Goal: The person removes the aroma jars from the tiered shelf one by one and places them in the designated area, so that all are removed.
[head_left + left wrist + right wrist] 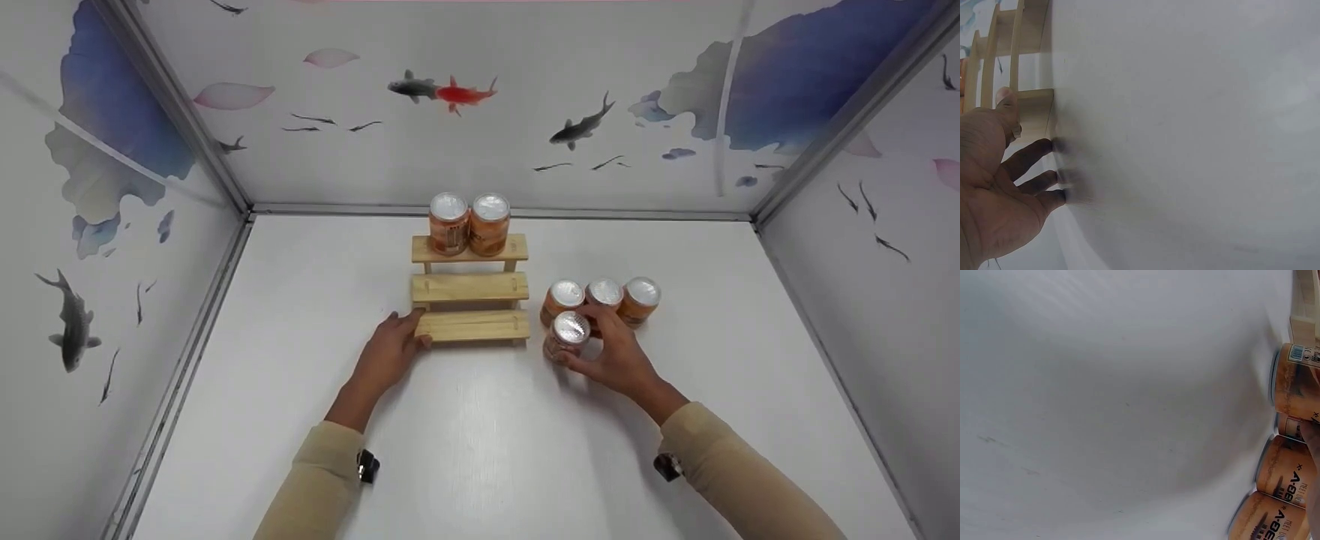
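A three-step wooden stand (471, 325) stands on the white table, its top step bearing two orange cans (489, 225) side by side. My left hand (388, 352) holds the left end of the lowest step between thumb and index finger; in the left wrist view the other fingers (1039, 183) spread close by the table. To the right of the stand, my right hand (619, 360) grips the nearest can (568, 336) of a small group, thumb at its front and fingers behind. Three more orange cans (642, 301) stand upright in a row just beyond it.
White panels (495, 165) painted with fish and lotus leaves enclose the table at the back and both sides. A metal strip (337, 210) runs along the table's back edge. The stand's middle step (471, 287) lies between the top and lowest ones.
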Available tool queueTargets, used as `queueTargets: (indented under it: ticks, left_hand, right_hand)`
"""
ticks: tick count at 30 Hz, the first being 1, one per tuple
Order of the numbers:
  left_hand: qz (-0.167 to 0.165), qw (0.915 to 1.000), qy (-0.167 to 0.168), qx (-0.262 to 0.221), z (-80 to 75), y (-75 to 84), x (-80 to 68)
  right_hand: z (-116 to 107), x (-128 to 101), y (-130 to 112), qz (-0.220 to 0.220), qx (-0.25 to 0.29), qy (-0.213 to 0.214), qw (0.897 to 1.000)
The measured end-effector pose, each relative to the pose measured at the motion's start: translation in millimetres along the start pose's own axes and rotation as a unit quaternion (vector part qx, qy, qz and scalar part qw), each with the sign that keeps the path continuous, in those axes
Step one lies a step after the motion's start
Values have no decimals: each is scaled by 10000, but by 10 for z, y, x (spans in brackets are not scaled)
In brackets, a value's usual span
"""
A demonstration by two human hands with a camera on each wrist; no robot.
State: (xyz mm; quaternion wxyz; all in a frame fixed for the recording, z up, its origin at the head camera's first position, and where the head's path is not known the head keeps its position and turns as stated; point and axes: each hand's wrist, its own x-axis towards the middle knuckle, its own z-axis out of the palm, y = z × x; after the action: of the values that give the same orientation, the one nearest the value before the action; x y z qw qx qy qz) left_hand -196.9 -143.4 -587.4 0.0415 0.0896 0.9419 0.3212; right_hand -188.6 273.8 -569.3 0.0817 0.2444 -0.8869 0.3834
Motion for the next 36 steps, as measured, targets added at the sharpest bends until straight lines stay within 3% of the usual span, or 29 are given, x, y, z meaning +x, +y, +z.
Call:
queueTargets:
  ticks: [12,22,31,36]
  left_hand:
    - [173,9996,143,-167,11,-23,-6]
    - [-167,9997,-77,-147,4,17,2]
    - [-191,9996,-123,-182,-6,21,1]
    - [-173,9995,-123,-228,-12,24,-2]
  right_hand:
    - [-21,2,53,-267,-157,-53,9995]
    - [-47,10,43,-78,-160,-173,9997]
    - [-164,174,-68,-551,-798,251,9950]
    - [-243,342,-163,-778,-893,402,9921]
